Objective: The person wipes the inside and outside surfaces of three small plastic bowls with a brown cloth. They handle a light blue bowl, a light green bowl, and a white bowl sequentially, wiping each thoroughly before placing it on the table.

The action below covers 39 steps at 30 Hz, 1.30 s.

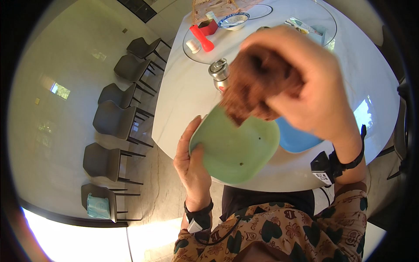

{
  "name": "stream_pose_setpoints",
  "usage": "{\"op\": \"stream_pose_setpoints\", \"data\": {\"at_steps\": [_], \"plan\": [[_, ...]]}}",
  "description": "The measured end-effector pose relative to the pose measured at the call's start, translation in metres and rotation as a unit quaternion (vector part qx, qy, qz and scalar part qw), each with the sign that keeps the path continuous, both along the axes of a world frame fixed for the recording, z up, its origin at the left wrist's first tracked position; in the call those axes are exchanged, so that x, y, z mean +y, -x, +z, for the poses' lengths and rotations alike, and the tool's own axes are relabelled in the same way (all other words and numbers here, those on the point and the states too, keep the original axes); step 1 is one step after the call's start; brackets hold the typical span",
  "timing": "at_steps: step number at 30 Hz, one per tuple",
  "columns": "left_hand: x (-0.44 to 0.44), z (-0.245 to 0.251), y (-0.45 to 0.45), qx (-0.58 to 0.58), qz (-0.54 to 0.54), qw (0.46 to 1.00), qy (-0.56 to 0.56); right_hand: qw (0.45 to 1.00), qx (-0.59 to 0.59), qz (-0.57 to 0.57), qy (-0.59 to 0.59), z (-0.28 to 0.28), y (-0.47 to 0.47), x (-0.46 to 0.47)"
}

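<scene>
My left hand point(193, 167) grips the left rim of a green rounded-square plate point(226, 150), thumb on its upper face. The plate is held up over the table's near edge and bears small dark specks. Raised above the plate's far side, my right hand point(314, 78) is closed around a bunched reddish-brown cloth point(252, 85), blurred. The cloth's lower end overlaps the plate; I cannot tell whether they touch. Partly hidden behind my right hand and the green plate is a blue plate point(298, 137) on the table.
A metal bottle point(219, 72) stands on the white marbled table point(176, 108) beyond the plate. Farther off, the glass turntable bears a red flashlight-shaped object point(203, 39), a red box point(209, 27) and a blue-rimmed bowl point(234, 22). Grey chairs point(114, 119) line the left wall.
</scene>
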<state>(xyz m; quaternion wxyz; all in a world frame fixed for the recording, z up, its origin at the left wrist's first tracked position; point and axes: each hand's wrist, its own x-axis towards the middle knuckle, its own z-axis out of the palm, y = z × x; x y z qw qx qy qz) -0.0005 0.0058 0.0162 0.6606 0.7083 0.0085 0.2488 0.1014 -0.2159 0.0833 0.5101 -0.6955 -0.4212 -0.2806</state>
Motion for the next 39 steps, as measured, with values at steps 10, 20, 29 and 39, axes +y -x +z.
{"op": "stream_pose_setpoints", "data": {"at_steps": [10,20,29,39], "plan": [[-0.013,-0.001,-0.002,-0.189,-0.058,0.979,0.043,0.995,-0.061,-0.054,0.058,-0.037,-0.016,0.034],[-0.015,0.007,-0.005,0.055,-0.050,0.996,-0.038,0.957,-0.250,-0.068,0.127,-0.034,-0.009,0.038],[-0.014,0.007,-0.008,-0.135,0.019,0.980,0.143,0.996,-0.068,-0.060,-0.007,-0.039,-0.029,0.038],[-0.010,0.003,-0.007,-0.075,-0.057,0.993,0.072,0.974,-0.213,-0.054,0.055,-0.037,-0.015,0.040]]}}
